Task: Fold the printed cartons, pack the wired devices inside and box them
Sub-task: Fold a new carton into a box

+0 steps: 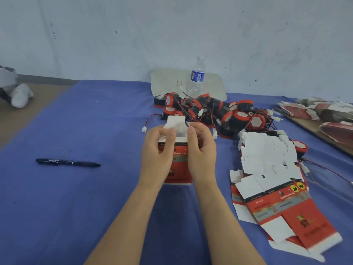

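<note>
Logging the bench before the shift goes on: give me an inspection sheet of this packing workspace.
Surface: blue cloth-covered table.
Job's things: red printed cardboard carton, top flap open; heap of black-and-red round wired devices behind it; stack of flat unfolded cartons to its right.
Clutter: black marker pen at left; clear plastic water bottle at back.
Grips: left hand and right hand pinch the carton's top flaps.
Cables: red-and-black leads with white plugs, tangled through the heap.
Surroundings: pale scuffed wall; more flat cartons on a brown board, far right.
</note>
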A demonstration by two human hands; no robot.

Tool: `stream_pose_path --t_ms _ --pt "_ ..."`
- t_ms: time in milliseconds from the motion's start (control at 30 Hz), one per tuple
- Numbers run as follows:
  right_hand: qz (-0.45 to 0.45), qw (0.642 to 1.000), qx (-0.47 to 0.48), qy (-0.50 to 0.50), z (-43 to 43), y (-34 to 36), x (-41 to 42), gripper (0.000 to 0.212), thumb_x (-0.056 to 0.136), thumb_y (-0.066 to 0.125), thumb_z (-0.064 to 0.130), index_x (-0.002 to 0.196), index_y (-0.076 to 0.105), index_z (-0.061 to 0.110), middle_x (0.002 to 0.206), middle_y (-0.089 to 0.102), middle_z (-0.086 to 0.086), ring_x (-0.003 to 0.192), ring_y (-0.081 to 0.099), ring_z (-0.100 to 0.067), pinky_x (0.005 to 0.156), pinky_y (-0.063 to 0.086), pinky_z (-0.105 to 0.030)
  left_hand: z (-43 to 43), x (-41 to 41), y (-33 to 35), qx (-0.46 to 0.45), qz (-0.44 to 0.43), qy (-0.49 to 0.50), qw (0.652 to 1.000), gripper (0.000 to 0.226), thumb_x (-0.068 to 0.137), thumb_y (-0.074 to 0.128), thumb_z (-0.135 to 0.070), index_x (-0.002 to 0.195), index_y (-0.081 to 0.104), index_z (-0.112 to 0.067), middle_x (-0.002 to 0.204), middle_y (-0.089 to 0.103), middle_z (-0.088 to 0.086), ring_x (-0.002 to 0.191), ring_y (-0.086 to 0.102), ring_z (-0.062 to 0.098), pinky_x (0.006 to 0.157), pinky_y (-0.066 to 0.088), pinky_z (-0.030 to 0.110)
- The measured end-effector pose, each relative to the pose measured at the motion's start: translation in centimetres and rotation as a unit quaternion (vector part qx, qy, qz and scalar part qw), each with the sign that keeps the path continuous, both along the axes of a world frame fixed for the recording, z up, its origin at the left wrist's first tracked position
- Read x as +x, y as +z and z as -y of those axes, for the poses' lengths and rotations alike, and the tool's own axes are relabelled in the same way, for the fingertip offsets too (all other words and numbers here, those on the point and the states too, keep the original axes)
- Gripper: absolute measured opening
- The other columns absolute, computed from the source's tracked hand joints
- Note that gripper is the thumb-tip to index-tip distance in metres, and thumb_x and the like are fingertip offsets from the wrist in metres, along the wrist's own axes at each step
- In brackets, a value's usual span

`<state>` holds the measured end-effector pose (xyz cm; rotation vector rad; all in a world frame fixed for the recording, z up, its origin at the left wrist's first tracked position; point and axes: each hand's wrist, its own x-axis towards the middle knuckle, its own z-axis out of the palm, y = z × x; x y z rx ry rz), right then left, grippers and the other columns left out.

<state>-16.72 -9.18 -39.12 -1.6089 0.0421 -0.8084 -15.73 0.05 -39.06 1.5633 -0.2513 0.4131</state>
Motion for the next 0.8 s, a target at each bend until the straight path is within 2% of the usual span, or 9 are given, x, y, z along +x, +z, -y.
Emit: stream_pose_path --t_ms 67,167,267,333,400,467,567,700,800 --pt "-0.008 1.000 -0.002 0.002 -0.2 0.0 0.0 0.014 0.097 0.052 0.019 0.102 0.065 0.019 0.086 0.066 0.021 0.077 0.060 0.008 0.063 0.043 -0.006 -0.2 0.3 0.1 -0.026 -0.082 0.004 0.996 0.023 0.097 0.047 -0.029 0.083 0.064 -0.025 0.087 0.066 -0.009 0.080 0.064 0.007 0.067 0.051 0.023" --pt "-0.023 1.000 -0.016 0.005 -0.4 -0.1 0.0 0.015 0.097 0.052 0.019 0.095 0.066 0.024 0.081 0.064 0.032 0.077 0.060 0.011 0.063 0.041 -0.003 -0.6 0.5 0.5 -0.079 -0.179 -0.028 0.980 0.031 0.093 0.042 -0.019 0.077 0.068 -0.024 0.071 0.069 -0.010 0.064 0.066 0.008 0.048 0.050 0.021" --pt "-0.040 0.999 -0.015 0.005 -0.4 -0.2 0.0 0.016 0.096 0.052 0.021 0.094 0.068 0.024 0.079 0.066 0.026 0.074 0.060 0.008 0.061 0.042 -0.005 -0.6 0.4 0.7 -0.093 -0.211 -0.044 0.972 0.031 0.093 0.041 -0.017 0.083 0.068 -0.028 0.086 0.070 -0.001 0.073 0.068 0.017 0.054 0.052 0.027" --pt "-0.059 0.998 -0.016 0.016 -0.3 -0.2 0.0 0.018 0.097 0.051 0.023 0.092 0.069 0.023 0.084 0.068 0.017 0.075 0.061 0.004 0.064 0.044 -0.010 -0.4 0.3 0.7 -0.099 -0.202 -0.026 0.974 0.032 0.094 0.039 -0.016 0.084 0.068 -0.029 0.089 0.068 -0.001 0.073 0.067 0.015 0.054 0.051 0.026" --pt "-0.086 0.995 -0.024 0.033 -0.3 -0.2 0.1 0.024 0.098 0.049 0.028 0.084 0.068 0.025 0.095 0.067 0.006 0.081 0.062 -0.005 0.072 0.048 -0.023 -0.3 0.2 0.8 -0.098 -0.177 -0.009 0.979 0.033 0.095 0.039 -0.015 0.085 0.066 -0.029 0.087 0.067 -0.005 0.069 0.066 0.008 0.053 0.051 0.023" --pt "-0.095 0.994 -0.034 0.038 -0.3 -0.1 0.2 0.034 0.098 0.047 0.033 0.069 0.065 0.030 0.100 0.063 0.007 0.086 0.062 -0.007 0.079 0.049 -0.028 -0.4 0.2 1.0 -0.090 -0.140 -0.003 0.986 0.033 0.095 0.038 -0.010 0.087 0.065 -0.029 0.086 0.066 -0.008 0.062 0.064 0.000 0.050 0.050 0.018" --pt "-0.096 0.993 -0.035 0.056 0.0 0.4 0.0 0.045 0.099 0.045 0.036 0.057 0.063 0.031 0.102 0.059 0.013 0.090 0.061 -0.003 0.081 0.047 -0.025 -0.7 -0.1 1.3 -0.076 -0.087 -0.002 0.993 0.037 0.090 0.040 -0.002 0.086 0.064 -0.031 0.088 0.065 -0.012 0.062 0.061 -0.006 0.050 0.047 0.011" --pt "-0.125 0.986 -0.032 0.105 1.0 1.0 -0.4 0.051 0.099 0.044 0.039 0.054 0.066 0.030 0.106 0.058 0.014 0.086 0.061 0.004 0.073 0.043 -0.015 -0.7 -0.5 1.4 -0.050 -0.041 -0.009 0.998 0.039 0.088 0.042 0.001 0.088 0.063 -0.033 0.087 0.065 -0.011 0.062 0.060 -0.006 0.051 0.045 0.010" --pt "-0.102 0.989 -0.052 0.094 1.0 1.3 -0.6 0.046 0.098 0.048 0.024 0.056 0.066 0.031 0.109 0.063 0.007 0.089 0.062 -0.001 0.074 0.047 -0.016 -0.7 -0.4 1.3 -0.053 -0.038 -0.018 0.998 0.039 0.088 0.042 0.001 0.089 0.063 -0.031 0.084 0.065 -0.009 0.061 0.061 -0.004 0.050 0.047 0.012"
